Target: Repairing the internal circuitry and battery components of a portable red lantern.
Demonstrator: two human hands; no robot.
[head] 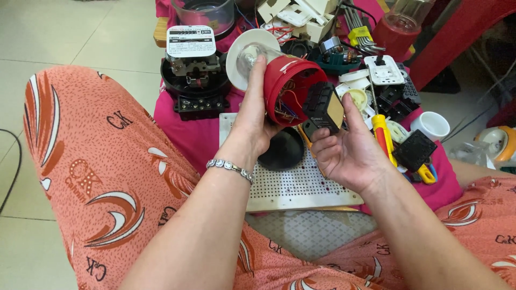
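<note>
At the far left a black-based electric meter [192, 70] with a white face plate stands on the pink cloth [185, 129] that covers the table. Above it a clear jar [204, 13] is cut off by the top edge, so its contents cannot be made out.

The left hand [252, 115], a silver bracelet [231, 167] at its wrist, is wrapped around a red lamp housing [287, 88], fingers pressed closed on its side. The housing is tipped so its open end faces the camera: inside are thin coloured wires [287, 104], tangled and hard to follow. Behind it a clear bulb [250, 53] and a white reflector dish [242, 45] are partly hidden by the thumb. A black dome-shaped part [282, 150] lies below on the white perforated board [301, 185].

The right hand [344, 150] pinches a black boxy module [322, 107] between thumb and fingers, held right at the mouth of the red housing, touching or nearly touching its rim; which cannot be told.

Further right lie a red-and-yellow screwdriver [382, 137], a white switch plate [384, 70], a white cup [432, 124] whose inside cannot be seen, and a bunch of hex keys [360, 32]. At the right edge a clear-and-orange object [497, 145] is cut off.
</note>
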